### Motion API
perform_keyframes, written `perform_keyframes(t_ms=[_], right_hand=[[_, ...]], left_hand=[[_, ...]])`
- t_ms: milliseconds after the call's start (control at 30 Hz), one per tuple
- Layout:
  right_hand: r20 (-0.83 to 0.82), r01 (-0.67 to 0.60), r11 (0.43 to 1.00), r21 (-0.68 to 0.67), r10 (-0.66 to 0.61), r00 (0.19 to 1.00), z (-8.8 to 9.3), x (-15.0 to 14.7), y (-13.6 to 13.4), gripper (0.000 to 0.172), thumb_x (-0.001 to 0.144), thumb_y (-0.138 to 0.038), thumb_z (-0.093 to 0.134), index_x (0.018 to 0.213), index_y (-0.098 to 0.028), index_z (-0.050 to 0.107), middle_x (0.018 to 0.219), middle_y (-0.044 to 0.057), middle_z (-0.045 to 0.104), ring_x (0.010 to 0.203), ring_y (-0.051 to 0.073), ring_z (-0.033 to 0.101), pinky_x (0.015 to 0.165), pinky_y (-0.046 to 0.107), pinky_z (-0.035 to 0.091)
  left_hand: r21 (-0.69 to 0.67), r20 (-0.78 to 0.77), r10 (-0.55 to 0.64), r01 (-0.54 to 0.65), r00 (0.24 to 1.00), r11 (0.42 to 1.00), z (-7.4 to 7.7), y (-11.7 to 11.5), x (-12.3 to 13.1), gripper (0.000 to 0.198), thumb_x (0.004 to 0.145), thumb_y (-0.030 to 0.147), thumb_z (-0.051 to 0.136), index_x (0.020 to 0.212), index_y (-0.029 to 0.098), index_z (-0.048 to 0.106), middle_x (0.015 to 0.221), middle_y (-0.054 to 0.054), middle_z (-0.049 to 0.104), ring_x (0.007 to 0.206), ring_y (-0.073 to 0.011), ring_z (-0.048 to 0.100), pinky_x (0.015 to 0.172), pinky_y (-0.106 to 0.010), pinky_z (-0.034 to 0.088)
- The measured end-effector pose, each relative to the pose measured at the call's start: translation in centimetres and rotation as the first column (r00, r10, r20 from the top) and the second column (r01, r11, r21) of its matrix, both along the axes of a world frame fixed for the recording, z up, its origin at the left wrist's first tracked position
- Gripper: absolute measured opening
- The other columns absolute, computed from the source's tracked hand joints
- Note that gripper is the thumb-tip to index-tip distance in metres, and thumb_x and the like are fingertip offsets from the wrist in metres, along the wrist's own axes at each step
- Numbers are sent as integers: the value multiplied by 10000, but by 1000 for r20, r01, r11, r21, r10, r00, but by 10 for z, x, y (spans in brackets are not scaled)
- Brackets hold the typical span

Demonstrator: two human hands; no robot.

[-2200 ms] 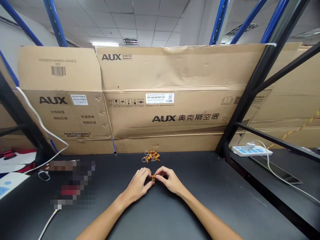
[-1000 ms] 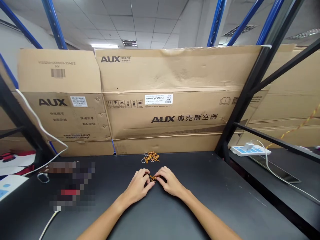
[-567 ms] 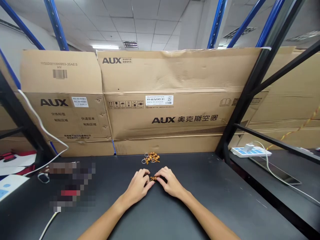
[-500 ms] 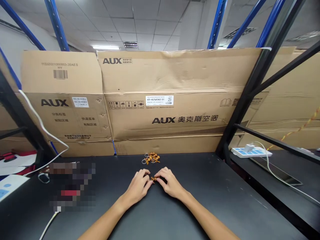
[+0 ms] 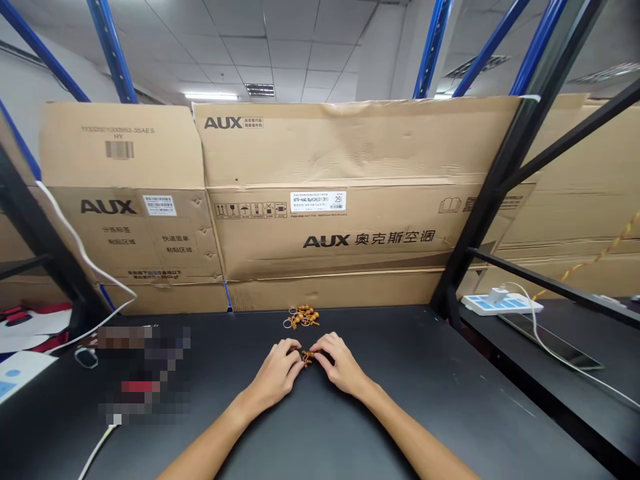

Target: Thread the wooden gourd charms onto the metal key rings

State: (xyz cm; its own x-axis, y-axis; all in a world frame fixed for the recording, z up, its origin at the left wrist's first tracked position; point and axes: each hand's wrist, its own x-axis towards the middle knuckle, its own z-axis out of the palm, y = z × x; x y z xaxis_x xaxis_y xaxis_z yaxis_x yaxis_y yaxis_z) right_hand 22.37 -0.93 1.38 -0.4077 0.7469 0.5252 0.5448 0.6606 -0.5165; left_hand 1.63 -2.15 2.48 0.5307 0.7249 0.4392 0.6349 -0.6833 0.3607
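While both forearms are extended over a matte black tabletop [image 5: 400, 380], a small orange-brown gourd-shaped bead charm [image 5: 307, 358] is gathered between the left hand [image 5: 275, 368] and the right hand [image 5: 340, 365], near the middle of the tabletop. The grip is closed rather than spread: the curled left fingers [image 5: 295, 347] and the curled right fingers [image 5: 321, 345] are pressed in from either side and pinch the charm, although whether it is lifted clear of the surface cannot be told. Just ahead of the hands, a cluster of matching orange-brown charms with silver key rings [image 5: 302, 317] is left near the rear edge of the tabletop, untouched by either hand. Tall brown cardboard cartons printed with AUX [image 5: 320, 233] are stood upright behind that edge, between blue steel rack uprights [image 5: 113, 47] and a black steel rack post [image 5: 515, 153]. A white power strip [image 5: 501, 304] is placed on a lower black surface to the right, and a white cable [image 5: 85, 260] is run down at the left. A pixelated patch [image 5: 143, 373] on the left of the tabletop cannot be made out.
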Motion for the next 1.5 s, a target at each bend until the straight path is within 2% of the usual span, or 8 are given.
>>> perform_keyframes(t_ms=[133,367,600,867,967,1133,1367,1500], right_hand=[[22,62,998,18,-63,998,-2,1,1,184,948,-253,446,929,-217,625,917,57,631,897,210,521,805,364,415],[1,-60,998,2,60,998,-1,-2,-2,169,949,-220,438,977,-229,604,932,44,616,879,191,528,841,364,432],[-2,117,992,37,-117,993,-13,10,12,164,931,-206,447,925,-212,611,927,63,568,889,203,537,799,352,456],[63,192,980,50,-195,979,-19,12,17,160,935,-250,456,904,-219,610,919,51,620,853,204,548,760,340,442],[102,230,972,46,-234,967,-16,10,15,169,931,-232,449,900,-215,614,915,50,630,842,205,549,733,328,430],[154,283,958,43,-286,946,-13,9,14,184,927,-210,437,901,-219,619,932,47,640,861,210,552,741,325,416],[137,389,920,54,-393,909,-12,13,15,195,881,-167,474,976,-216,638,1013,74,636,931,231,543,783,356,440],[138,253,959,127,-270,953,-6,12,9,303,855,-192,527,1146,-237,600,1249,78,557,1140,249,459,932,399,417]], left_hand=[[-2,-14,-85,85,996,996,5,-3,0,167,928,214,467,859,217,619,1121,-51,565,997,-196,547,882,-359,443],[22,11,28,-28,1000,999,0,0,0,223,920,276,489,762,190,620,1078,-66,576,958,-213,551,862,-395,447],[8,-46,-123,123,991,992,4,-3,0,195,930,255,483,862,220,663,1152,-54,555,1021,-203,536,886,-361,434],[105,-43,212,-207,976,973,-11,20,-16,158,900,234,478,827,200,615,1077,-71,581,963,-233,562,831,-402,443],[111,-52,288,-282,956,953,-12,30,-22,172,894,218,470,1003,209,603,1167,-84,581,1034,-245,557,860,-407,439],[100,-174,225,-210,959,973,-14,40,-25,423,912,296,459,1328,218,442,1380,-88,494,1294,-279,403,1048,-473,312],[85,-135,71,-60,988,995,-10,29,-21,264,920,286,471,1158,216,559,1177,-67,634,1090,-233,575,994,-412,403],[87,-121,-51,62,991,994,0,13,-12,170,916,218,475,1030,223,602,1048,-46,671,996,-210,611,992,-403,409]])
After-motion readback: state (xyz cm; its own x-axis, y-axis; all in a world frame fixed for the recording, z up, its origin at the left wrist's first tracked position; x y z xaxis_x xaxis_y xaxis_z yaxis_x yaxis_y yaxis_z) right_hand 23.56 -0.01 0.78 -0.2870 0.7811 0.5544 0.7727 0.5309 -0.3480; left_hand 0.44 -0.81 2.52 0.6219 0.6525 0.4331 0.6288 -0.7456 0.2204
